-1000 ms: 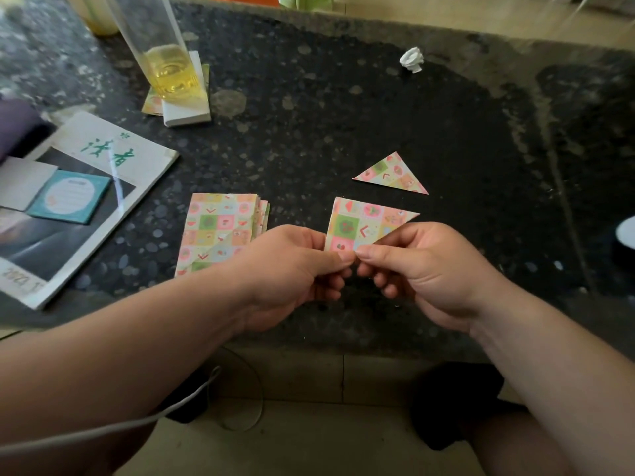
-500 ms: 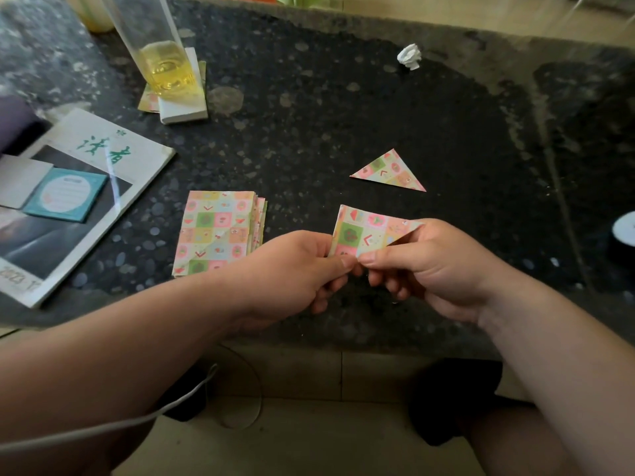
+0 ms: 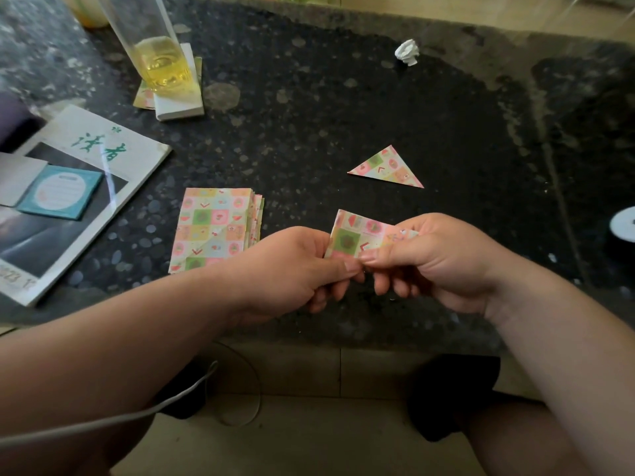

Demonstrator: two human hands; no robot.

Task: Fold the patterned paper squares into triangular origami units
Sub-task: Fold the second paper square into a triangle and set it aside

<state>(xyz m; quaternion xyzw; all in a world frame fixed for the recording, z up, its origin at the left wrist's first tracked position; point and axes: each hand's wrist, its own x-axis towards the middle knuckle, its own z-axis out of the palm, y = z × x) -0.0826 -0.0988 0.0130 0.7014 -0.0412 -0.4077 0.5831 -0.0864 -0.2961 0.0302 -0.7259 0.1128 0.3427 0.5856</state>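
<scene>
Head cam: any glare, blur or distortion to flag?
Head view: the table bows at its far edge, wide-angle; a pale sheen washes its left and right ends; a bright streak crosses the magazine; the held folded paper reads sharp.

A tall glass (image 3: 161, 60) holding yellow liquid is stood on a white block (image 3: 178, 109) upon a dark speckled stone table (image 3: 343, 108). Nearer than the glass and to its left, a magazine (image 3: 99, 132) with green characters is laid flat; a teal card (image 3: 62, 192) and a pale card (image 3: 19, 178) are rested on its cover. Well to the right of the glass, a crumpled white wad (image 3: 407, 52) is seen. Far right of the glass and nearer, a round white-topped object (image 3: 623, 225) is cut by the edge. A pale cable (image 3: 103, 424) is seen much nearer than the glass, beyond the table's near edge, over a tiled floor (image 3: 309, 441).
</scene>
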